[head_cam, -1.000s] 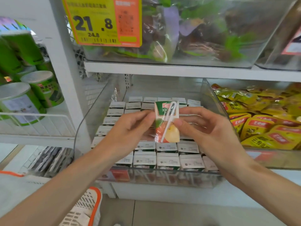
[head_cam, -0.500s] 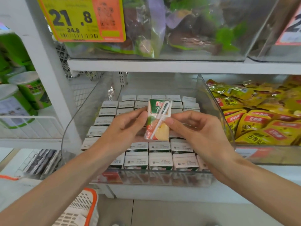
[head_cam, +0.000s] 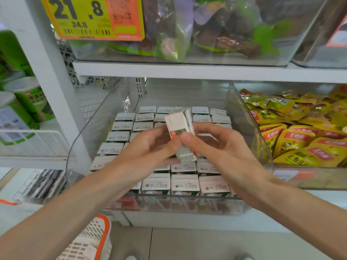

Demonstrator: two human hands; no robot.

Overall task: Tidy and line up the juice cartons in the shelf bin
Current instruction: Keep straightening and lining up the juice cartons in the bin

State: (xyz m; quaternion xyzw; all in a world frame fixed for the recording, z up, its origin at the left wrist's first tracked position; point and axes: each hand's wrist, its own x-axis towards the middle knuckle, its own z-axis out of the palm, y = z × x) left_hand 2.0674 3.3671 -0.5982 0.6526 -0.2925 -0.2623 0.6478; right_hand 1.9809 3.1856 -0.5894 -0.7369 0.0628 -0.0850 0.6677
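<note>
A person's left hand [head_cam: 150, 147] and right hand [head_cam: 212, 145] pinch a single juice carton [head_cam: 181, 134] between thumbs and fingertips, holding it tilted above the middle of a clear shelf bin [head_cam: 187, 205]. Below it, the other cartons [head_cam: 184, 182] stand upright in close, mostly even rows, their tops facing up. The job looks largely done: what seems left is to set the lifted carton into a gap, which the hands hide, and square any stragglers. The bin sits on a white shop shelf [head_cam: 206, 71], beside a second clear bin of yellow snack packets [head_cam: 300, 136]. Overhead, a yellow price tag [head_cam: 92, 17] hangs on another bin; green canisters [head_cam: 24, 102] stand to the left, and an orange-rimmed basket [head_cam: 93, 239] waits on the pale floor.
</note>
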